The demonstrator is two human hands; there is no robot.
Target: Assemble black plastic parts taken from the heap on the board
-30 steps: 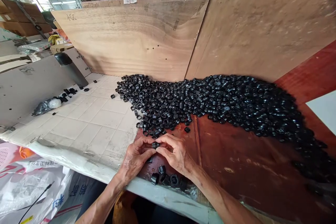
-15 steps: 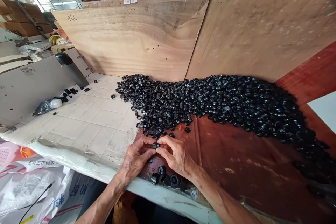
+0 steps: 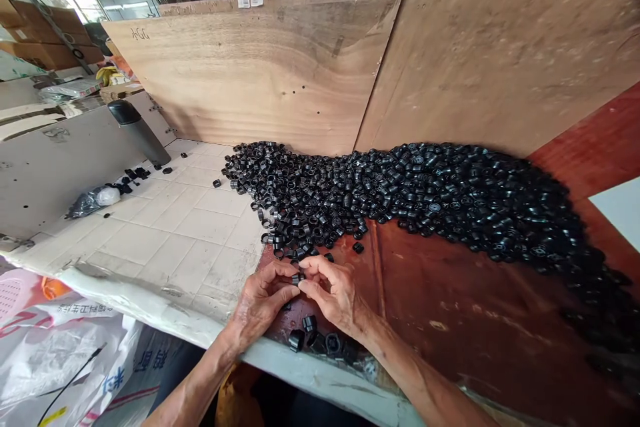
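Observation:
Between my two hands is a small black plastic cap-like part point(image 3: 297, 277), pinched by fingertips from both sides. My left hand point(image 3: 265, 293) closes thumb and forefinger on its left side. My right hand point(image 3: 333, 290) grips the right side the same way. Just below them, several loose black parts point(image 3: 315, 340) lie near the table's front edge. Beyond my fingers spreads a long heap of similar black round parts point(image 3: 400, 187). The fingers cover much of the held part, so its exact shape is hard to make out.
A wooden board point(image 3: 240, 73) rises behind the heap. On the left, a dark bottle point(image 3: 140, 133) leans on the side panel, near a plastic bag point(image 3: 85, 203) and scattered black pieces. The table's padded front edge point(image 3: 280, 363) runs below my wrists. White sacks point(image 3: 60, 360) stand at the lower left.
Both hands keep the same pinch on the black part, which appears slightly turned. The whole view has shifted by a few pixels.

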